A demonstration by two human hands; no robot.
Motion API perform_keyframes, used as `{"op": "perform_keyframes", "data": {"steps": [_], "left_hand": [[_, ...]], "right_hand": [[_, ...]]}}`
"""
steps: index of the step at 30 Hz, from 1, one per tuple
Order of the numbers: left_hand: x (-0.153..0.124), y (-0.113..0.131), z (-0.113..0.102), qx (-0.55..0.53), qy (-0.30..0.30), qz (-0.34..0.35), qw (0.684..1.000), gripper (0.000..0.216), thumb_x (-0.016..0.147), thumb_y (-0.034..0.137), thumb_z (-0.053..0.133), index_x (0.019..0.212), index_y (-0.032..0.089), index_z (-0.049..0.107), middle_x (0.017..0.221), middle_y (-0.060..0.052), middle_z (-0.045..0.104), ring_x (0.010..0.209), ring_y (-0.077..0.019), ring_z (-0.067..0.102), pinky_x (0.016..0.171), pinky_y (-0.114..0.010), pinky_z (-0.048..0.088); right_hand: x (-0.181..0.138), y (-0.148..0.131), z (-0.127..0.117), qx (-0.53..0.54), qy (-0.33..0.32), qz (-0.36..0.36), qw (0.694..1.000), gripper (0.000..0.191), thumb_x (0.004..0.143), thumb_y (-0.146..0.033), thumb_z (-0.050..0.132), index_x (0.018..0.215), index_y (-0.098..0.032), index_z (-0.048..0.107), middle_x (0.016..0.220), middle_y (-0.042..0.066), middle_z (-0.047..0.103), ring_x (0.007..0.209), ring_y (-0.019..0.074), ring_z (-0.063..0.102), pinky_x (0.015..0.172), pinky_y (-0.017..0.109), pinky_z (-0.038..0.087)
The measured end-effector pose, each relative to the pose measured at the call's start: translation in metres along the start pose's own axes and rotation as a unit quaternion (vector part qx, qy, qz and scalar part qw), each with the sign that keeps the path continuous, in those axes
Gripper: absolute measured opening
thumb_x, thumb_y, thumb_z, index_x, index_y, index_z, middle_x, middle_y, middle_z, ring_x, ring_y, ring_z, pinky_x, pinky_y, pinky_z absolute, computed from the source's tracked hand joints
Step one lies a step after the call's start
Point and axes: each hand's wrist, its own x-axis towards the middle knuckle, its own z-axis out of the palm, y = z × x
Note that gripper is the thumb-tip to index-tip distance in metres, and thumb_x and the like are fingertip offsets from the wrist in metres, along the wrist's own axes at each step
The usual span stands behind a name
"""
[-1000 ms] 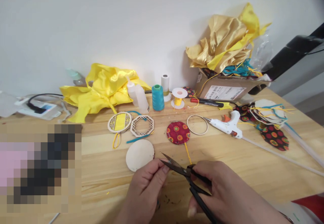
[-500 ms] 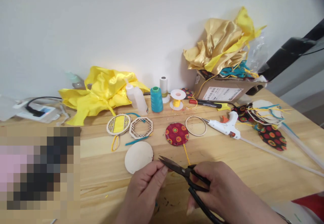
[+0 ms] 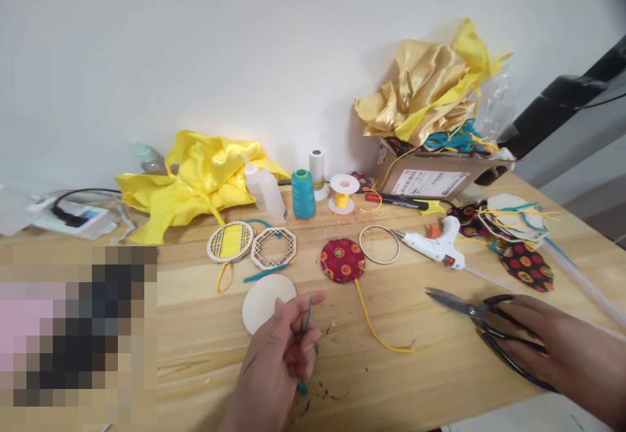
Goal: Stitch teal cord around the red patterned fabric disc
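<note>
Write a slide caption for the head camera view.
Over a pale wooden table, the left hand holds a thin teal cord; the right hand touches black-handled metal scissors.

The lone head view looks forward and down from close above the near side of the wooden table (image 3: 195, 328), facing the wall (image 3: 220, 47) beyond the table

The left hand (image 3: 276, 350) rises from the bottom edge, index finger extended and the other fingers curled inward. Well apart, the right hand (image 3: 562, 350) enters from the right, back upward, fingers bent.
</note>
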Motion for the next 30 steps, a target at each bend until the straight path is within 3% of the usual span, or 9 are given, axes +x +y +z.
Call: {"op": "perform_keyframes", "data": {"steps": [3, 6, 8, 12, 14, 17, 20, 22, 30], "left_hand": [[-0.001, 0.003, 0.002, -0.018, 0.005, -0.017, 1.000, 0.066, 0.060, 0.069, 0.065, 0.096, 0.015, 0.072, 0.053, 0.004, 0.043, 0.046, -0.0074, 0.027, 0.043, -0.021, 0.017], [-0.001, 0.003, 0.003, -0.018, 0.009, -0.011, 1.000, 0.065, 0.055, 0.069, 0.068, 0.097, 0.019, 0.074, 0.058, 0.004, 0.041, 0.049, -0.0089, 0.034, 0.043, -0.021, 0.021], [-0.002, 0.002, 0.003, -0.011, 0.005, -0.009, 1.000, 0.067, 0.054, 0.071, 0.067, 0.099, 0.022, 0.074, 0.059, 0.004, 0.040, 0.050, -0.0092, 0.035, 0.043, -0.021, 0.022], [-0.004, 0.001, 0.002, -0.001, -0.032, -0.006, 0.999, 0.068, 0.054, 0.072, 0.065, 0.103, 0.026, 0.074, 0.060, 0.003, 0.042, 0.050, -0.0088, 0.032, 0.044, -0.021, 0.022], [-0.004, -0.001, 0.000, -0.001, -0.049, 0.002, 0.999, 0.064, 0.057, 0.070, 0.065, 0.104, 0.028, 0.073, 0.061, 0.002, 0.042, 0.051, -0.0089, 0.033, 0.044, -0.021, 0.023], [-0.002, -0.007, -0.006, 0.003, -0.090, 0.027, 0.996, 0.058, 0.064, 0.066, 0.064, 0.109, 0.029, 0.071, 0.062, 0.002, 0.043, 0.052, -0.0093, 0.034, 0.044, -0.021, 0.024], [0.000, -0.012, -0.013, 0.013, -0.155, 0.028, 0.987, 0.056, 0.073, 0.061, 0.060, 0.117, 0.027, 0.066, 0.065, 0.000, 0.049, 0.053, -0.0096, 0.034, 0.045, -0.021, 0.024], [0.000, -0.015, -0.014, 0.020, -0.181, 0.012, 0.983, 0.051, 0.079, 0.055, 0.057, 0.121, 0.026, 0.063, 0.067, -0.001, 0.052, 0.054, -0.0094, 0.037, 0.046, -0.021, 0.026], [-0.002, -0.013, -0.010, 0.043, -0.176, 0.015, 0.983, 0.034, 0.083, 0.029, 0.063, 0.117, 0.030, 0.065, 0.069, 0.002, 0.054, 0.055, -0.0074, 0.044, 0.052, -0.021, 0.034]], "right_hand": [[0.006, -0.008, -0.002, -0.005, 0.041, 0.009, 0.999, 0.029, 0.075, -0.040, 0.055, 0.093, -0.024, 0.070, 0.101, 0.011, 0.070, 0.084, 0.0300, 0.067, 0.070, 0.040, 0.055], [0.016, -0.062, -0.009, 0.075, 0.129, 0.037, 0.988, 0.030, 0.079, -0.044, 0.051, 0.090, -0.024, 0.071, 0.097, 0.010, 0.070, 0.084, 0.0294, 0.065, 0.071, 0.043, 0.053], [0.024, -0.112, -0.010, 0.243, 0.099, 0.021, 0.965, 0.027, 0.079, -0.042, 0.054, 0.089, -0.023, 0.070, 0.086, 0.008, 0.069, 0.076, 0.0227, 0.064, 0.066, 0.033, 0.052], [0.044, -0.189, -0.001, 0.514, -0.058, 0.006, 0.856, 0.019, 0.071, -0.030, 0.065, 0.087, -0.020, 0.070, 0.064, -0.001, 0.058, 0.058, 0.0120, 0.051, 0.053, 0.023, 0.042], [0.052, -0.205, 0.003, 0.570, -0.087, -0.010, 0.817, 0.019, 0.070, -0.024, 0.068, 0.088, -0.021, 0.071, 0.060, -0.005, 0.050, 0.057, 0.0096, 0.044, 0.053, 0.021, 0.037], [0.058, -0.212, 0.005, 0.601, -0.092, -0.029, 0.793, 0.017, 0.070, -0.017, 0.068, 0.086, -0.023, 0.071, 0.059, -0.006, 0.050, 0.057, 0.0088, 0.042, 0.055, 0.021, 0.036], [0.058, -0.211, 0.004, 0.601, -0.066, -0.037, 0.796, 0.008, 0.073, -0.014, 0.064, 0.071, -0.019, 0.069, 0.065, -0.003, 0.060, 0.063, 0.0100, 0.051, 0.062, 0.023, 0.041], [0.058, -0.210, 0.002, 0.585, -0.044, -0.046, 0.808, 0.016, 0.075, -0.011, 0.062, 0.061, -0.018, 0.065, 0.064, -0.003, 0.061, 0.065, 0.0103, 0.053, 0.065, 0.023, 0.041], [0.059, -0.207, -0.002, 0.524, 0.004, -0.050, 0.850, 0.016, 0.076, -0.011, 0.063, 0.061, -0.018, 0.063, 0.066, -0.004, 0.056, 0.065, 0.0093, 0.051, 0.062, 0.022, 0.039]]}}
